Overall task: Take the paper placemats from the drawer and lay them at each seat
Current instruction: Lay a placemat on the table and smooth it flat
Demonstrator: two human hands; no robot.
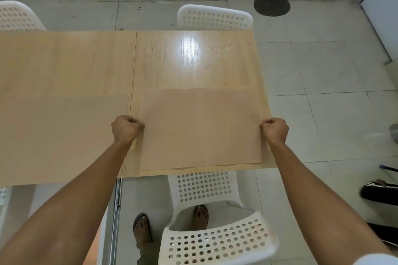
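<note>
A tan paper placemat with a fine checker pattern lies on the right half of the light wooden table, near the front edge, in front of a white perforated chair. My left hand pinches the placemat's left edge with curled fingers. My right hand pinches its right edge the same way. A second placemat lies flat on the left half of the table, barely distinct from the wood.
White perforated chairs stand at the far side and far left. A tiled floor with a round dark drain cover lies beyond. Another person's sandalled foot shows at the right edge.
</note>
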